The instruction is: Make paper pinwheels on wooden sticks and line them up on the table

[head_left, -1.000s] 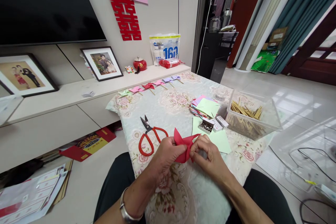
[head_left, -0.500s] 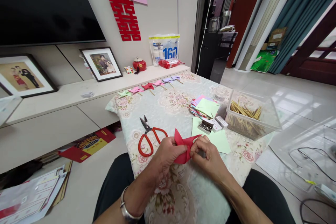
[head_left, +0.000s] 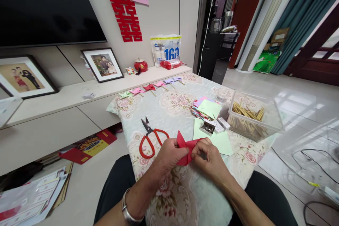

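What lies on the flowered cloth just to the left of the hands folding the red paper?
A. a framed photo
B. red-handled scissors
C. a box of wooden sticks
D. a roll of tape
B: the red-handled scissors lie on the flowered cloth just left of the left hand, which with the right hand pinches the red paper; the box of wooden sticks stands to the right.

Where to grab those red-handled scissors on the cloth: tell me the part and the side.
Take the red-handled scissors by the two red loops, coming from the near side: they lie flat, loops toward the person, blades pointing away, left of the left hand.
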A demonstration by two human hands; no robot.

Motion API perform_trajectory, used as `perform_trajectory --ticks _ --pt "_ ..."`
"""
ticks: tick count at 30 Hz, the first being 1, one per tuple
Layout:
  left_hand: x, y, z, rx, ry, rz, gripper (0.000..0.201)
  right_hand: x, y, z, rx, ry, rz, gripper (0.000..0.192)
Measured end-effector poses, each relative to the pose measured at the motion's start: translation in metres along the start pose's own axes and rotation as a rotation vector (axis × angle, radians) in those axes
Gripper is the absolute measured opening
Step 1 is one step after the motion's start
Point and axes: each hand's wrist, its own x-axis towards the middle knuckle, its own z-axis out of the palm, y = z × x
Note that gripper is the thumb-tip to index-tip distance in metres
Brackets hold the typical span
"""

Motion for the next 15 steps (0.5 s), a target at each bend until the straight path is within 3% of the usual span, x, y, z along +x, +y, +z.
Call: perform_trajectory --ticks 15 --pt "0.0046 -0.0107 -0.0019 0.123 -0.007 0.063 0.01 -0.001 -0.0001 0.0006 -0.016 -0.003 0.015 0.016"
